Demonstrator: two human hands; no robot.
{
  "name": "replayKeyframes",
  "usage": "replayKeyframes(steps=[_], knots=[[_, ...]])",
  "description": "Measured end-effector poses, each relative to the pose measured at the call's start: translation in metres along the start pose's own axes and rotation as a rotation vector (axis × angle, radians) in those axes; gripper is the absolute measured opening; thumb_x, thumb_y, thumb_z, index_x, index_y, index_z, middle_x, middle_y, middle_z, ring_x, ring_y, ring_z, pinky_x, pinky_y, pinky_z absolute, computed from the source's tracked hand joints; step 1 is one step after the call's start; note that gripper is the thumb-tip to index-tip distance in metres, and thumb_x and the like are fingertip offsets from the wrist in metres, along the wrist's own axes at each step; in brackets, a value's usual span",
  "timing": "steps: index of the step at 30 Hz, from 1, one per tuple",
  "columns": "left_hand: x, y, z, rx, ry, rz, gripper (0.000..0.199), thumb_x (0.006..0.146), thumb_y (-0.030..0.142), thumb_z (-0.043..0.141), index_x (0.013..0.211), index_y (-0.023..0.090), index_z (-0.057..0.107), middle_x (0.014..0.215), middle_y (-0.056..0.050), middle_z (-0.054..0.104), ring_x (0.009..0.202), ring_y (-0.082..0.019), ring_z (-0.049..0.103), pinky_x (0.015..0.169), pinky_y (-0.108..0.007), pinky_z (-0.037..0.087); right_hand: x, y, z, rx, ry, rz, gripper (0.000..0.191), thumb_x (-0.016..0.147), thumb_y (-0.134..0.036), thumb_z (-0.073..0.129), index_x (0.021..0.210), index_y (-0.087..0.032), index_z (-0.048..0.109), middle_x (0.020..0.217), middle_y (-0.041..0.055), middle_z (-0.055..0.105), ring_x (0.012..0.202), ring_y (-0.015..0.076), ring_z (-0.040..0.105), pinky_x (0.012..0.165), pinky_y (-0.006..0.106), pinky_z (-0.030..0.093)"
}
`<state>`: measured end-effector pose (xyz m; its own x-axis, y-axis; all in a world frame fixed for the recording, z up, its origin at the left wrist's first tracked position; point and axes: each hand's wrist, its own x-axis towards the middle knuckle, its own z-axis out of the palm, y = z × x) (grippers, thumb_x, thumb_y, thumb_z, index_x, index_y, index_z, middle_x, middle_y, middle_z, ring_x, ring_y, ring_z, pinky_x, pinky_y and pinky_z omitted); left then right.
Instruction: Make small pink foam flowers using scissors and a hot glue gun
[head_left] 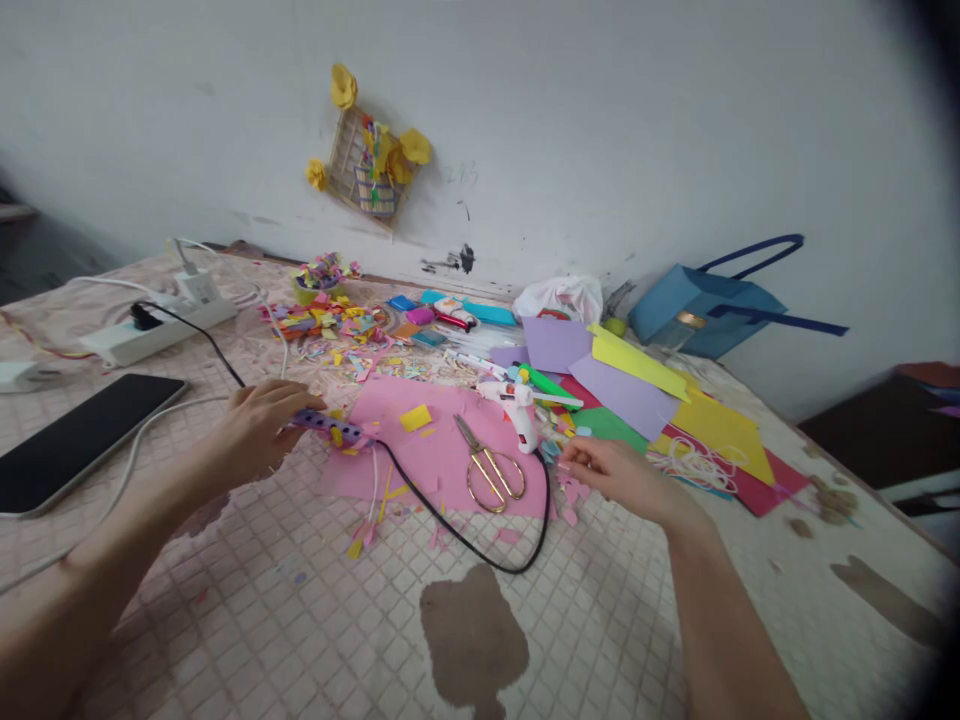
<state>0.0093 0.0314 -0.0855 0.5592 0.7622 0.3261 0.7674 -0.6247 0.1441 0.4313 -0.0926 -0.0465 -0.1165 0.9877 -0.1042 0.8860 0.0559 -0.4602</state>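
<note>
My left hand is closed on one end of a purple paper strip with dark spots and small yellow pieces on it. The strip lies over the left part of a pink paper sheet. To the right, my right hand has its fingers curled together low over small paper scraps; whatever is between the fingertips is hidden. Gold-handled scissors rest on the pink sheet between my hands. Just beyond them is a white glue gun, and its black cord loops toward me across the sheet's edge.
A phone and a white power strip with cables are at left. Paper scraps and a small pot stand farther back. Coloured sheets, white string and a blue bag are at right.
</note>
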Motion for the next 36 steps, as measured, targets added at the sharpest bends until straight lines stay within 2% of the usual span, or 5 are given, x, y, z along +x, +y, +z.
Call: replayKeyframes(steps=[8, 12, 17, 22, 36], knots=[[0.005, 0.037, -0.008, -0.149, 0.050, 0.000, 0.029, 0.085, 0.016, 0.037, 0.108, 0.014, 0.055, 0.114, -0.011, 0.060, 0.110, -0.023, 0.051, 0.095, -0.038, 0.038, -0.003, 0.009, -0.007, 0.039, 0.026, 0.058, 0.019, 0.085, -0.033, 0.046, 0.079, -0.020, 0.057, 0.057, -0.0024, 0.050, 0.053, 0.0137, 0.047, 0.045, 0.022, 0.032], [0.035, 0.071, -0.007, -0.254, -0.033, -0.008, 0.022, 0.086, 0.029, 0.043, 0.095, 0.017, 0.060, 0.096, -0.007, 0.067, 0.088, -0.020, 0.061, 0.079, -0.029, 0.046, 0.001, 0.011, 0.000, 0.036, 0.005, 0.037, 0.018, 0.085, -0.032, 0.046, 0.080, -0.019, 0.058, 0.060, -0.0010, 0.053, 0.054, 0.0141, 0.049, 0.045, 0.022, 0.034], [0.086, 0.098, 0.016, -0.238, -0.054, -0.023, 0.017, 0.077, 0.026, 0.053, 0.087, 0.016, 0.063, 0.096, -0.010, 0.066, 0.096, -0.026, 0.057, 0.085, -0.037, 0.041, 0.005, 0.011, 0.007, 0.024, -0.025, 0.006, 0.016, 0.084, -0.031, 0.047, 0.078, -0.020, 0.058, 0.061, -0.0012, 0.057, 0.055, 0.0146, 0.050, 0.047, 0.023, 0.034], [0.110, 0.100, 0.037, -0.307, -0.079, -0.100, 0.007, 0.067, 0.018, 0.058, 0.063, 0.016, 0.062, 0.078, -0.008, 0.068, 0.087, -0.027, 0.061, 0.079, -0.038, 0.043, 0.005, 0.012, 0.006, 0.000, -0.007, -0.005, 0.014, 0.084, -0.029, 0.048, 0.080, -0.021, 0.059, 0.060, -0.0016, 0.057, 0.055, 0.0150, 0.049, 0.050, 0.024, 0.032], [0.086, 0.099, 0.027, -0.769, -0.052, -0.196, 0.018, 0.077, 0.032, 0.054, 0.077, 0.015, 0.059, 0.078, -0.008, 0.074, 0.070, -0.019, 0.069, 0.059, -0.027, 0.052, 0.001, 0.005, 0.007, 0.000, -0.021, -0.013, 0.017, 0.085, -0.030, 0.048, 0.079, -0.020, 0.060, 0.062, -0.0014, 0.058, 0.055, 0.0140, 0.050, 0.048, 0.023, 0.032]])
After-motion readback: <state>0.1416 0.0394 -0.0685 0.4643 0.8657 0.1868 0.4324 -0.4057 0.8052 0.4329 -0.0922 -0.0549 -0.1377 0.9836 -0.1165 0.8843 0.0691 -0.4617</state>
